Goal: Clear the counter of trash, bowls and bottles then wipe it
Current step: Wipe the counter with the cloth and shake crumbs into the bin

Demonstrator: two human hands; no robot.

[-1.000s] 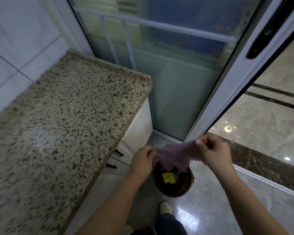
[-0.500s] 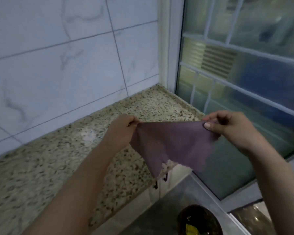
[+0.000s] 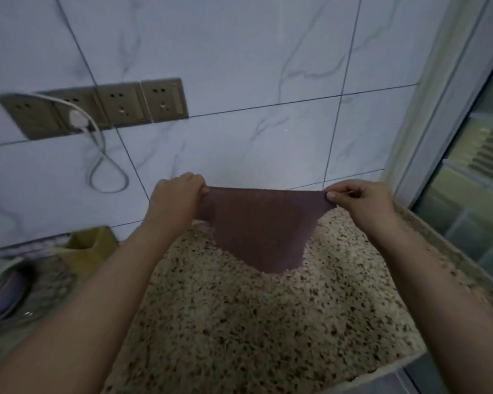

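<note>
A purple cloth [image 3: 264,228] hangs spread out above the speckled granite counter [image 3: 254,322]. My left hand [image 3: 174,199] pinches its upper left corner and my right hand [image 3: 359,199] pinches its upper right corner. The top edge is pulled taut between both hands. The lower point of the cloth droops just above the counter near the back wall; I cannot tell whether it touches.
A row of wall sockets [image 3: 97,108] with a white plug and looped cable [image 3: 103,166] sits on the tiled wall. A yellow box [image 3: 90,250] and stacked dishes [image 3: 3,291] stand at the left. A glass door [image 3: 478,180] borders the counter's right end.
My view has swung from the floor bin up to the counter and wall. Both hands have carried the cloth over the counter and stretched it wider.
</note>
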